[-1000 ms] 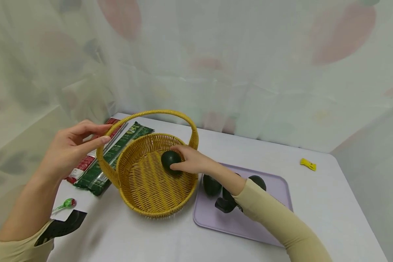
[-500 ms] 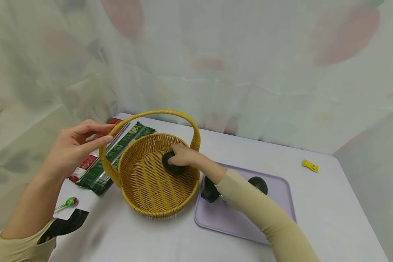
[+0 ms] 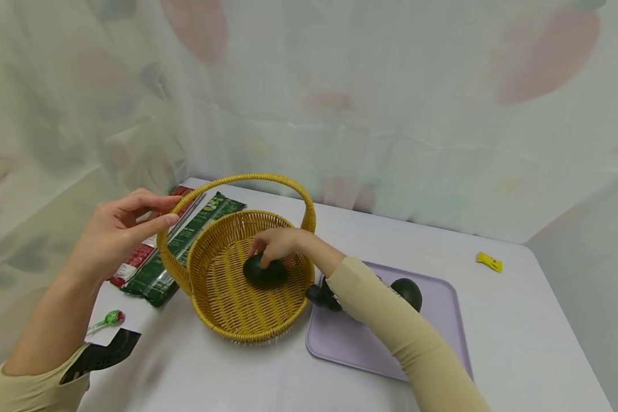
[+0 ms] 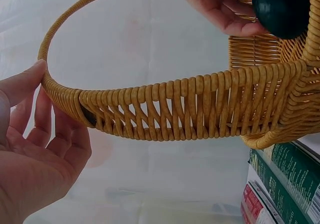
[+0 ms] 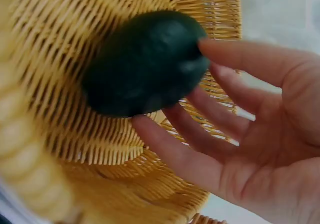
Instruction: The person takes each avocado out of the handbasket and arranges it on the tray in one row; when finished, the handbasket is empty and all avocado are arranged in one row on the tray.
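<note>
My left hand (image 3: 110,229) pinches the left side of the handle of a yellow wicker basket (image 3: 252,331) between thumb and fingers. My right hand (image 3: 278,246) reaches into the basket, thumb and fingertips round the sides of a dark green avocado (image 3: 264,273). In the right wrist view, the avocado (image 5: 145,63) lies against the woven floor, and the fingers (image 5: 175,156) touch its near side. Beside the basket, a lilac tray (image 3: 360,349) bears another avocado (image 3: 407,293). My right forearm and wrist camera hide part of the tray.
Left of the basket lie a green packet (image 3: 157,280) and a red packet (image 3: 139,257). A green-wrapped lollipop (image 3: 114,317) is near my left forearm. A small yellow wrapped candy (image 3: 489,262) sits at the far right. A patterned curtain (image 3: 391,114) hangs behind the table.
My right hand and the avocado have shifted slightly left and toward me inside the basket, and the avocado has turned to lie lengthwise. My left hand keeps its hold on the handle.
</note>
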{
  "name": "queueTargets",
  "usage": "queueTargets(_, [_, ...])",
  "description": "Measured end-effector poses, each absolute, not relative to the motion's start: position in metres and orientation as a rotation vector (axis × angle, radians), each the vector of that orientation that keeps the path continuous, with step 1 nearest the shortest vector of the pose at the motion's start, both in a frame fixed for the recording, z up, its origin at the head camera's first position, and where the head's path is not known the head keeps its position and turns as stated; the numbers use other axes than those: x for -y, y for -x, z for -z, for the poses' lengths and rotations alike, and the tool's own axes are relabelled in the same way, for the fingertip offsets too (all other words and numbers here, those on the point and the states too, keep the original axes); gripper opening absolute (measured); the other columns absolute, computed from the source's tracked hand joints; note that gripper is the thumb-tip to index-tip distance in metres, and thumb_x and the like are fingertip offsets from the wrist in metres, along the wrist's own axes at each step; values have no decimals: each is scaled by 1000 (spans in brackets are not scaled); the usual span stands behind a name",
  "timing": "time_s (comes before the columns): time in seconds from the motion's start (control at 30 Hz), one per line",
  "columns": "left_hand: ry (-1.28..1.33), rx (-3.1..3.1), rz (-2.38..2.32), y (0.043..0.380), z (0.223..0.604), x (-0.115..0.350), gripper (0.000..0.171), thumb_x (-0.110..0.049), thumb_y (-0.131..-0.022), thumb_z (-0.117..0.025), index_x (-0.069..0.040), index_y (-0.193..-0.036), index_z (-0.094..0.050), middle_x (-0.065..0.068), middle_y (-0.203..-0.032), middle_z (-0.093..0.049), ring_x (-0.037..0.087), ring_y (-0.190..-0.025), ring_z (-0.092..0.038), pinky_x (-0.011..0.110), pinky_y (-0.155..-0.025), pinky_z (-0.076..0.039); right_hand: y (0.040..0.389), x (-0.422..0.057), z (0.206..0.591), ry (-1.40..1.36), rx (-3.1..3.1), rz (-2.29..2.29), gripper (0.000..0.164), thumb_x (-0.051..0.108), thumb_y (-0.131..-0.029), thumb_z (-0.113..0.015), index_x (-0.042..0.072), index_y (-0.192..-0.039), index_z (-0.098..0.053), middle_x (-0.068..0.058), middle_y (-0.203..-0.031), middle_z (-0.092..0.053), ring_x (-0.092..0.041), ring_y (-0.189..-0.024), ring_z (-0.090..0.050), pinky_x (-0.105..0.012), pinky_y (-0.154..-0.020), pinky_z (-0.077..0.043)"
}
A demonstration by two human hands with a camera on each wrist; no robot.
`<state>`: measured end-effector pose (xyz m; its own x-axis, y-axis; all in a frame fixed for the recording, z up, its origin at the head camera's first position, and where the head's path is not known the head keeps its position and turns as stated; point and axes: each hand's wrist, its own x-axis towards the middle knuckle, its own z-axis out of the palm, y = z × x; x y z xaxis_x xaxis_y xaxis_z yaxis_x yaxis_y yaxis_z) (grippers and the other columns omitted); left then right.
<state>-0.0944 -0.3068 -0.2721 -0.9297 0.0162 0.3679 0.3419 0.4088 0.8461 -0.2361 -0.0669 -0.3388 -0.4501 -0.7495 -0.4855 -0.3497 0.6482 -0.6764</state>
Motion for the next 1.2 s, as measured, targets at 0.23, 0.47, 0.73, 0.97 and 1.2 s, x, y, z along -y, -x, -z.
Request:
queueTargets(0.23, [292, 2380, 1518, 94, 273, 308, 27, 5, -89, -65, 2, -116, -68, 3, -104, -63, 10, -92, -63, 14, -73, -52, 244, 72, 339, 913, -1952, 550, 39, 11, -88, -72, 14, -125, -60, 4, -120, -54, -14, -104, -56, -47, -89, -53])
queueTargets(0.47, [299, 2383, 1489, 94, 272, 308, 27, 6, -89, -65, 3, -116, -67, 3, -103, -63, 11, -93, -62, 13, -74, -52, 246, 77, 343, 998, -1760, 405, 41, 17, -84, -78, 18, -122, -64, 4, -121, -56, -11, -106, -57, -40, -88, -54])
queueTargets(0.73, [303, 2379, 1497, 93, 271, 307, 27, 6, -89, -65, 2, -116, -68, 2, -103, -63, 10, -92, -62, 13, -74, -52, 237, 89, 349, 1022, -1595, 292, 42, 14, -81, -80, 18, -120, -66, 0, -117, -59, -10, -105, -59, -38, -87, -55])
queueTargets(0.97, [380, 2313, 1582, 94, 270, 307, 27, 10, -88, -64, 6, -115, -67, 5, -101, -63, 12, -94, -60, 12, -77, -51, 231, 96, 355, 1025, -1468, 237, 45, 12, -82, -78, 16, -124, -62, 1, -118, -58, -10, -106, -59, -39, -90, -53])
queueTargets(1.2, [374, 2323, 1555, 93, 270, 307, 27, 10, -88, -64, 6, -115, -67, 4, -100, -63, 11, -94, -60, 12, -78, -50, 227, 99, 358, 1016, -1442, 187, 48, 12, -81, -78, 20, -125, -60, 3, -122, -55, -11, -108, -58, -40, -87, -54])
